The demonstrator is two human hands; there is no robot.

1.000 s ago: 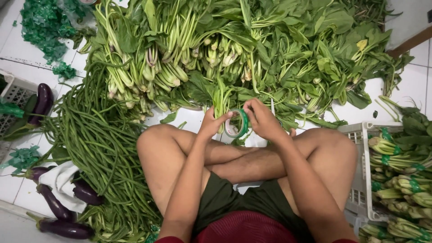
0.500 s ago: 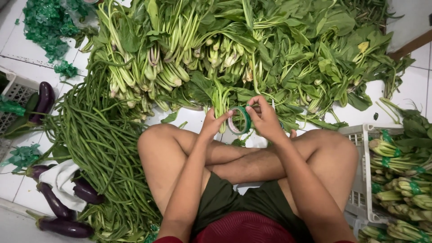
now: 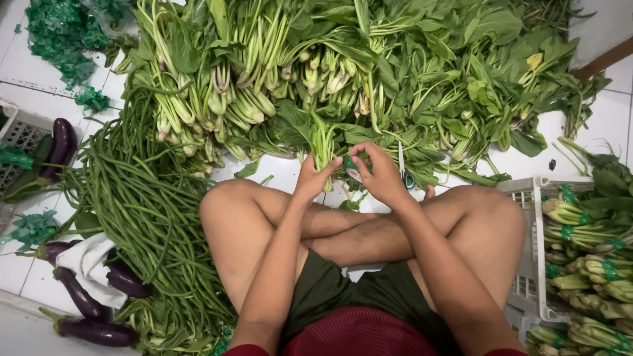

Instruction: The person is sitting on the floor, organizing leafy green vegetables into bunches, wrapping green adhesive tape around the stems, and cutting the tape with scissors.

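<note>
White floor tiles [image 3: 277, 173] carry a big heap of leafy greens [image 3: 369, 72] that fills the far side of the floor. A person sits cross-legged on the floor in front of the heap. The left hand [image 3: 311, 178] has its grip closed around the stems of a small bunch of greens [image 3: 323, 142], which stands up just past the knees, near the middle of the floor. The right hand [image 3: 379, 173] is right beside it, fingers pinched together on a roll of green tape [image 3: 351, 168] that touches the bunch. Small scissors [image 3: 403, 170] lie on the tiles just past the right hand. A long pile of green string beans [image 3: 142, 211] runs down the left side of the floor. Dark purple eggplants [image 3: 99, 300] lie near the left near corner, some on a white cloth [image 3: 86, 260]. A white crate [image 3: 527, 264] at the right edge holds tied bunches [image 3: 587, 244] with green bands. Scraps of green plastic [image 3: 59, 36] lie in the far left corner.
</note>
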